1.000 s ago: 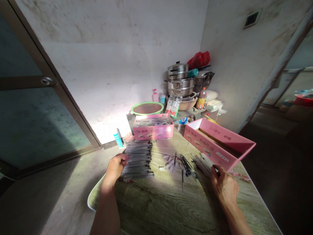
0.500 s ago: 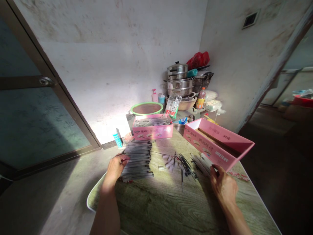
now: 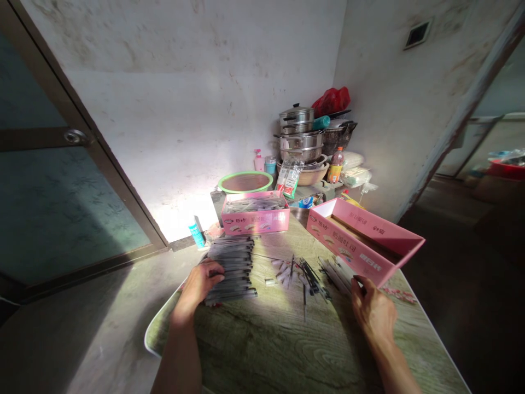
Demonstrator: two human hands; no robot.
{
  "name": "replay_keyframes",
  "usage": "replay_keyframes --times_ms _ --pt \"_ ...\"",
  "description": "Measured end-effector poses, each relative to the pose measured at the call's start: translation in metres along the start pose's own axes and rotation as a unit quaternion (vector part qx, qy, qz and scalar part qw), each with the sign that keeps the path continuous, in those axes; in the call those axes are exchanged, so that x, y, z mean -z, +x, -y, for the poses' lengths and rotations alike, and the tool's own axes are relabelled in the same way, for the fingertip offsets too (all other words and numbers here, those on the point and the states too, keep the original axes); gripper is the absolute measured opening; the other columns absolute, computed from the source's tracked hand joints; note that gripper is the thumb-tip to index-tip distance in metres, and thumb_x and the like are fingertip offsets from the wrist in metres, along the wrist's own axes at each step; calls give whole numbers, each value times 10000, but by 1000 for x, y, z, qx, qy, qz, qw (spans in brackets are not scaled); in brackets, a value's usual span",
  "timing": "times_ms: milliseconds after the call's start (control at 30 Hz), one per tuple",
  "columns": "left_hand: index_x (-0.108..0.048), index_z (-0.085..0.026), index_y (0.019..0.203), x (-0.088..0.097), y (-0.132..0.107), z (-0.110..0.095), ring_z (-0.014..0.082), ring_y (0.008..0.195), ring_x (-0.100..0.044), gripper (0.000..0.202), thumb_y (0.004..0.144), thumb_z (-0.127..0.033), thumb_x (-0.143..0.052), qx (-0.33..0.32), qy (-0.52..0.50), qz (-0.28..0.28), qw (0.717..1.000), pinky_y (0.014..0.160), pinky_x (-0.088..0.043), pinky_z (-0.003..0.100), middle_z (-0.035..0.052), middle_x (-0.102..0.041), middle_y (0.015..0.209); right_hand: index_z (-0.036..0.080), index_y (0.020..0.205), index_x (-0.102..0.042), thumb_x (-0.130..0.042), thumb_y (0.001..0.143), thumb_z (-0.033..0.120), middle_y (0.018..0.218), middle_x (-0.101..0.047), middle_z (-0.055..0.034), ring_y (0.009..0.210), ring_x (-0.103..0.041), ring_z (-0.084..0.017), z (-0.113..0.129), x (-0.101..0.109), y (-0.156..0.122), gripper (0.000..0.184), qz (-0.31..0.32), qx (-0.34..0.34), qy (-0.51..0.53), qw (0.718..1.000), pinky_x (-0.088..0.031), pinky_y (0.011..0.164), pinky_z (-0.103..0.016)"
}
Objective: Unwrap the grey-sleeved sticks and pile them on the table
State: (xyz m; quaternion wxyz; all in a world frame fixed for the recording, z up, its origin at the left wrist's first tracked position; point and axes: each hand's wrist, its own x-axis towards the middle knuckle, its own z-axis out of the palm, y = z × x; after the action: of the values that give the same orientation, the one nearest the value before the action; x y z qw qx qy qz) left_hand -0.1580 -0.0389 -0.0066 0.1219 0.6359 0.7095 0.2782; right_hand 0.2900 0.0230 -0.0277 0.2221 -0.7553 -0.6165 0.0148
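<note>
A thick row of slim grey pens (image 3: pixel 232 268) with dark tips lies side by side on the left of the table. My left hand (image 3: pixel 200 282) rests at the row's left ends, its bent fingers and thumb slightly apart over the pens. On the right, a loose bundle of pale pens (image 3: pixel 337 274) lies against an open pink box (image 3: pixel 348 246). My right hand (image 3: pixel 374 309) pinches at the bundle's near end; a small dark piece shows at the fingertips, too small to make out. Between the hands lie black slim parts (image 3: pixel 314 279) and short whitish pieces (image 3: pixel 286 272).
A second pink box (image 3: pixel 256 221), filled with pens, stands at the table's back edge. Behind it are a green-rimmed round sieve (image 3: pixel 246 181), stacked steel pots (image 3: pixel 299 142) and a drink bottle (image 3: pixel 335 165). A blue tube (image 3: pixel 197 234) stands beyond the table's left corner.
My left hand has moved slightly right and down over the row, and its thumb and forefinger show more apart. The right hand stays at the pale bundle.
</note>
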Motion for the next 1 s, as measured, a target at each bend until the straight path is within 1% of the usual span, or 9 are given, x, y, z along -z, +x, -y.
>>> replay_keyframes --times_ms 233,433,533,600,700,833,867,933,1000 --pt "-702 -193 790 0 0 -3 221 827 -655 90 765 -233 -626 -13 14 -2 1000 738 -490 306 46 -698 831 168 1188 -705 -390 973 405 722 -737 -145 685 -693 -270 0 0 0 449 7 -7 -3 1000 -374 595 -301" --pt "-745 -212 892 -1 0 -3 235 915 -669 173 794 -242 -607 -26 -14 -3 1000 817 -501 320 56 -737 944 165 1171 -713 -370 964 417 716 -737 -151 681 -695 -286 1 0 0 473 6 -3 6 1000 -382 591 -317" --pt "-749 -216 883 2 1 -9 245 948 -662 179 812 -253 -589 -37 -16 -14 999 847 -497 328 64 -740 956 144 1158 -715 -367 945 440 707 -732 -146 680 -689 -297 3 0 -2 504 4 3 52 999 -407 605 -335" --pt "-748 -217 879 5 3 -19 251 961 -651 184 820 -254 -578 -44 -11 -20 999 857 -493 336 66 -737 946 133 1127 -719 -393 925 469 735 -737 -132 693 -685 -289 7 0 -3 510 5 23 131 991 -439 637 -343" --pt "-744 -224 867 5 9 -49 253 963 -635 177 826 -243 -573 -70 2 -11 997 857 -486 348 61 -727 934 147 983 -730 -453 903 519 717 -717 -86 676 -662 -246 17 -1 -8 470 51 68 295 952 -471 648 -322" --pt "-741 -224 840 -15 21 -105 243 938 -607 178 856 -216 -564 -178 9 25 984 871 -453 364 54 -704 887 193 703 -632 -515 882 600 568 -617 -22 465 -525 -160 32 -5 -17 460 174 74 460 868 -396 481 -281" --pt "-741 -222 829 -23 24 -118 237 922 -602 187 866 -206 -558 -210 3 33 977 867 -446 363 53 -699 869 191 684 -614 -515 881 620 558 -612 -18 439 -508 -145 35 -7 -18 482 208 74 488 844 -386 470 -274" --pt "-750 -223 857 -40 30 -141 232 926 -590 200 888 -201 -553 -268 -8 55 962 874 -435 365 53 -693 880 179 768 -635 -506 867 671 555 -622 -13 395 -493 -130 38 -11 -20 519 250 48 535 805 -342 420 -255" --pt "-759 -226 890 -57 34 -157 232 920 -585 197 905 -223 -563 -313 -14 75 947 863 -433 371 55 -692 882 165 829 -641 -496 852 709 535 -623 -8 358 -480 -116 38 -15 -21 563 281 19 562 778 -283 376 -227"
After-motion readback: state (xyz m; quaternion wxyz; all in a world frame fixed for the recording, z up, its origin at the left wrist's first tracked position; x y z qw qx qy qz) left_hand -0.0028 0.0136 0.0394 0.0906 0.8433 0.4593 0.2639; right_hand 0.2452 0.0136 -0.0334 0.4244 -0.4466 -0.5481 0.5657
